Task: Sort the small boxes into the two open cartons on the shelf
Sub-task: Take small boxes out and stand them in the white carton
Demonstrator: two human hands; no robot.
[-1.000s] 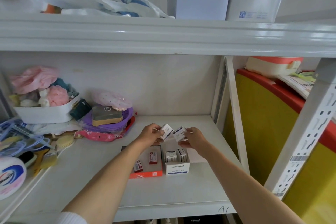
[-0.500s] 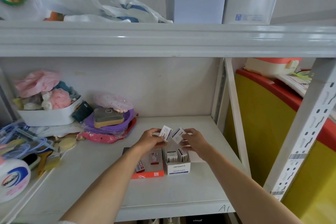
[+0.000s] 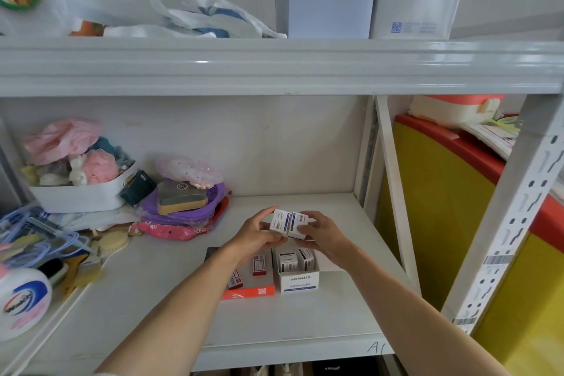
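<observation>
Two open cartons sit side by side on the white shelf: an orange carton (image 3: 247,291) with two red-and-white small boxes (image 3: 258,265) standing in it, and a white carton (image 3: 300,281) marked PAPER CLIPS holding white small boxes (image 3: 288,261). Just above the cartons, my left hand (image 3: 258,235) grips one white small box (image 3: 280,222) and my right hand (image 3: 322,233) grips another white small box (image 3: 298,224). The two held boxes are pressed together side by side.
Clutter fills the shelf's left: a white basket (image 3: 79,195) of soft items, a purple tray (image 3: 189,214) with a sponge block, a pink packet (image 3: 171,230), brushes and a round bottle (image 3: 23,302). An upper shelf beam (image 3: 274,67) overhangs. A slotted upright post (image 3: 512,223) stands at the right.
My two hands have drawn closer, bringing the two white small boxes from slightly apart to touching. They have also sunk a little toward the cartons.
</observation>
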